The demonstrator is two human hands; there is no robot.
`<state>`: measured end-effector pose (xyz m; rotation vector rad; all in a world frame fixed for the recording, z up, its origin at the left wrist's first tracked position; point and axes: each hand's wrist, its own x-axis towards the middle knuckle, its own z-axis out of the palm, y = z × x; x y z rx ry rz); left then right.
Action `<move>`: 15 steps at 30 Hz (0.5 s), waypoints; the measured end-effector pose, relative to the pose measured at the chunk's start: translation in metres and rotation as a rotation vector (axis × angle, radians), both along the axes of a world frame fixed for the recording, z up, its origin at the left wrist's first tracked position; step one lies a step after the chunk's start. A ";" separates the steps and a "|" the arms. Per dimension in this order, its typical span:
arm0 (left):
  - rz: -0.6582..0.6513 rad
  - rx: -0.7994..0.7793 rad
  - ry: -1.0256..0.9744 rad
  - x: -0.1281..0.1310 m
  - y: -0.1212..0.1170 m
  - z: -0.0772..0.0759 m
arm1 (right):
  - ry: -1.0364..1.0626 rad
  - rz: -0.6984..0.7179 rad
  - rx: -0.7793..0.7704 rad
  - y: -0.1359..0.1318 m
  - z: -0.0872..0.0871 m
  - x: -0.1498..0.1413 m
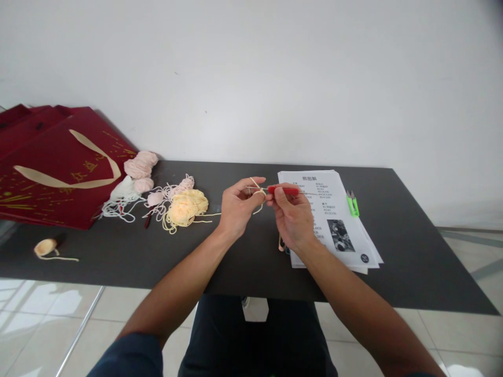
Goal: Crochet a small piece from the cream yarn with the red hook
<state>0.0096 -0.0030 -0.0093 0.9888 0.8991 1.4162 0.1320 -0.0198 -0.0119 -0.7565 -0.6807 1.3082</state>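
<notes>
My right hand [294,215] grips a crochet hook [283,190] by its red handle, its thin metal shaft pointing left. Pale yellow yarn [258,195] is looped around the shaft and the fingertips of my left hand [239,205], which pinches it. From my left hand the strand runs left toward a yellow yarn ball [187,207] on the table. Both hands are close together above the dark table [243,262]. The hook's tip is partly covered by the left fingers.
Printed sheets [338,209] lie under and beside my right hand, with green thread snips [352,203] on their right edge. Pink yarn [140,165] and white yarn [123,191] rest by dark red paper bags [58,167]. A small crocheted piece [46,247] sits at the left front.
</notes>
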 end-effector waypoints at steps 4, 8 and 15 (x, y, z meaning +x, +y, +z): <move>0.030 0.031 0.013 -0.001 0.000 -0.002 | 0.030 -0.005 0.015 0.001 0.000 0.000; 0.076 0.046 0.041 0.000 -0.001 -0.001 | 0.020 -0.042 0.059 0.001 0.001 0.001; 0.158 0.111 0.116 0.000 -0.001 -0.001 | -0.055 -0.070 0.119 0.000 0.002 0.005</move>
